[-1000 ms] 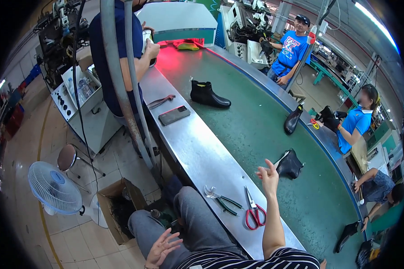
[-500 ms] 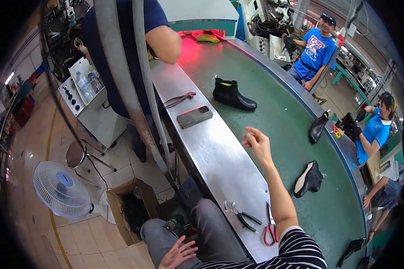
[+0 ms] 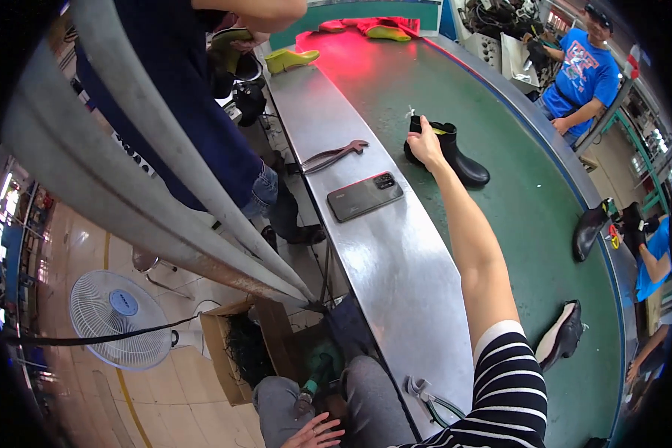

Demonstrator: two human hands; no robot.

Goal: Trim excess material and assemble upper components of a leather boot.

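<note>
My right hand (image 3: 427, 145) reaches far forward over the green belt (image 3: 500, 246), its fingers closed on the upper shaft of a black ankle boot (image 3: 469, 167). The boot stands upright on its sole, toe pointing right, with a yellow lining inside and a white tie at the top. Some of my fingers are hidden inside or behind the shaft. Low in the picture, my left hand (image 3: 315, 433) rests by my lap with fingers spread and nothing in it.
On the metal ledge (image 3: 411, 299) lie pincers (image 3: 336, 155), a phone (image 3: 366, 197) and green-handled cutters (image 3: 433, 399). More black boots (image 3: 591, 231) sit on the belt. A co-worker (image 3: 164, 97) stands left behind grey posts (image 3: 164, 149). A fan (image 3: 119, 319) and a cardboard box (image 3: 220, 358) occupy the floor.
My right hand has gone forward from above the belt and closed on the boot's shaft. My view has shifted left and nearer the ledge. My left hand stays low and open.
</note>
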